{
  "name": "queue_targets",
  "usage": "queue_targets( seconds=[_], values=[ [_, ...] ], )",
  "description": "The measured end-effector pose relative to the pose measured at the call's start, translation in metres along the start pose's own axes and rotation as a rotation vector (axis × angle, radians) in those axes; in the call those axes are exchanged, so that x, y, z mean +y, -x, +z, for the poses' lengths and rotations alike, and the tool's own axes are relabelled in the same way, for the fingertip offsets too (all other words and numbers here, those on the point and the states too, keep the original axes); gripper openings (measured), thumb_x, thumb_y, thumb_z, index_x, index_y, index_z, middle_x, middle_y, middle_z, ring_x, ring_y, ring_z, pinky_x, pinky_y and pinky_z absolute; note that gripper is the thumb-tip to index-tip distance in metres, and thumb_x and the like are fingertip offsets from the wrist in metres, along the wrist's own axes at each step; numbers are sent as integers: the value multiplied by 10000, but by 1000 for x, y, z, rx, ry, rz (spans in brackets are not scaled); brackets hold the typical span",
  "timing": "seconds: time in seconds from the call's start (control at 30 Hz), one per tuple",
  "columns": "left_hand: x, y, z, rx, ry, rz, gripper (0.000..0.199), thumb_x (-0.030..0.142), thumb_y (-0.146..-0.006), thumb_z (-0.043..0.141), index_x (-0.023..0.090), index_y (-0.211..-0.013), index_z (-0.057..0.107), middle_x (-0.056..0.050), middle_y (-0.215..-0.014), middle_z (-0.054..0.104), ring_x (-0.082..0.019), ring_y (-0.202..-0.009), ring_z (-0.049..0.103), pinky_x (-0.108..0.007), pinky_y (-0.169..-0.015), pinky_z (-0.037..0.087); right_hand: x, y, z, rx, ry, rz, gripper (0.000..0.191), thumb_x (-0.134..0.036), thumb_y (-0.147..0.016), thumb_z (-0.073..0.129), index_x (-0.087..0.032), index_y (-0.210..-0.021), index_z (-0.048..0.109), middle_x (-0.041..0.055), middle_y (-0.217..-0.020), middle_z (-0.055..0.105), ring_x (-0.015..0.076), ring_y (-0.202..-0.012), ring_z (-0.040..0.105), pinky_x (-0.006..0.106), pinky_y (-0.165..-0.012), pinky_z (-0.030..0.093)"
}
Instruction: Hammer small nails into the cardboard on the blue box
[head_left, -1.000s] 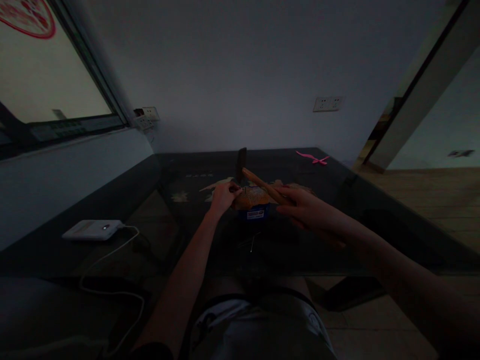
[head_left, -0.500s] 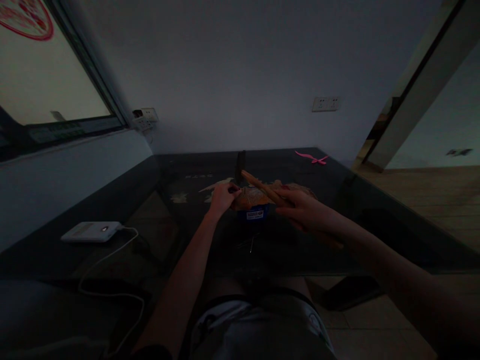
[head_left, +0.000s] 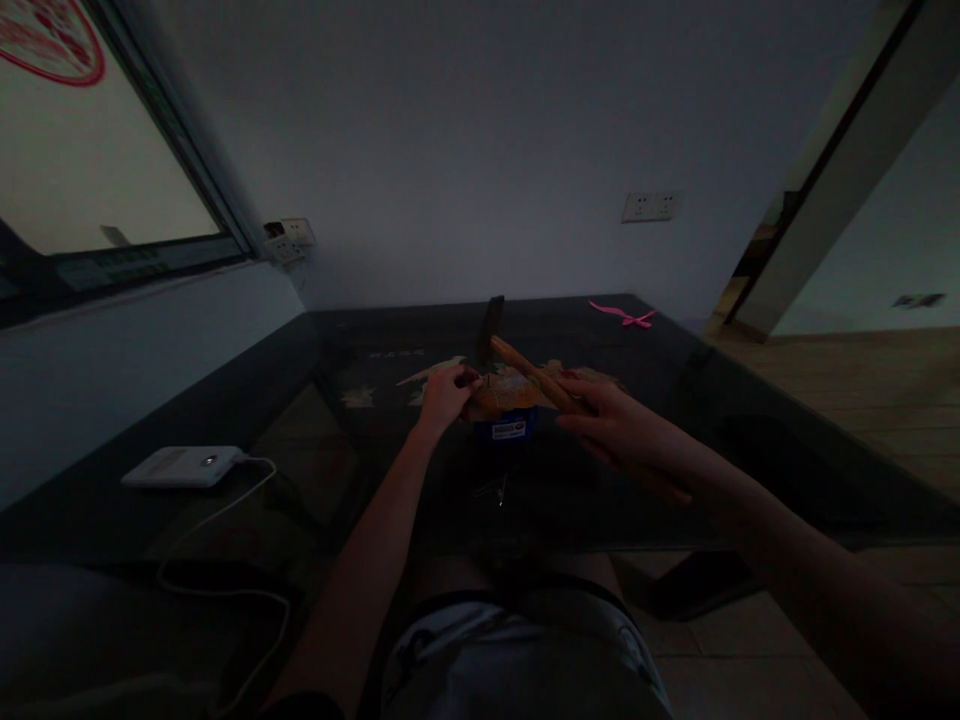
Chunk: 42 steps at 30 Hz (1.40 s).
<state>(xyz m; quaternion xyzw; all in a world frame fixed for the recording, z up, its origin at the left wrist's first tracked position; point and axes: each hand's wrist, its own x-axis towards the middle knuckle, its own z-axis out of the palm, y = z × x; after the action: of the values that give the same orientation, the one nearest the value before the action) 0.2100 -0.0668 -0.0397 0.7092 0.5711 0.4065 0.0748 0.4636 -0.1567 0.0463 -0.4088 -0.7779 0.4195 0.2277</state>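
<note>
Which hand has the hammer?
The right hand, gripping the wooden-handled hammer. The left hand has no hammer; it is at the left edge of the brown lump.

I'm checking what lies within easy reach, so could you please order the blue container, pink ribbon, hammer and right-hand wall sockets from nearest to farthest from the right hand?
1. Hammer: gripped in the right hand.
2. Blue container: just left of that hand.
3. Pink ribbon: towards the table's far right corner.
4. Right-hand wall sockets: beyond and above the ribbon.
</note>
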Motion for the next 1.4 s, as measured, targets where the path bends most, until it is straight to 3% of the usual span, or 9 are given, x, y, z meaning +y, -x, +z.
queue_targets(
  seconds=[0.43, 0.7, 1.0, 1.4],
  values=[
    [-3, 0, 3, -2, -8, 8, 105, 243, -757, 617, 178, -822, 668, -47, -842, 704, -172, -775, 644, -278, -711, 489, 8, -1, 2, -10, -24, 21, 344, -230, -786, 513, -146, -1119, 532, -84, -488, 449, 65, -338, 438, 155, -300, 334],
    [3, -2, 7, -16, 112, 3, 197, 239, -727, 641, 181, -912, 668, -36, -850, 701, -157, -779, 642, -261, -716, 497, 7, 2, -4, 16, -6, -1, 316, -242, -798, 497, -147, -1100, 509, -84, -525, 457, 57, -318, 424, 161, -292, 356],
    [9, -7, 10, -28, 122, -63, 157, 255, -729, 648, 165, -856, 671, -46, -825, 695, -161, -755, 635, -265, -693, 485, 5, 4, -3, 1, 18, 15, 427, -242, -812, 501, -139, -1225, 473, -86, -509, 451, 59, -322, 427, 155, -291, 352],
    [1, -8, 16, 0, 75, -13, 152, 280, -746, 627, 155, -825, 661, -52, -798, 683, -165, -738, 625, -262, -664, 465, 8, 0, 0, 3, 39, 7, 358, -208, -801, 497, -131, -1150, 509, -95, -480, 430, 55, -315, 424, 144, -285, 322]
  ],
)
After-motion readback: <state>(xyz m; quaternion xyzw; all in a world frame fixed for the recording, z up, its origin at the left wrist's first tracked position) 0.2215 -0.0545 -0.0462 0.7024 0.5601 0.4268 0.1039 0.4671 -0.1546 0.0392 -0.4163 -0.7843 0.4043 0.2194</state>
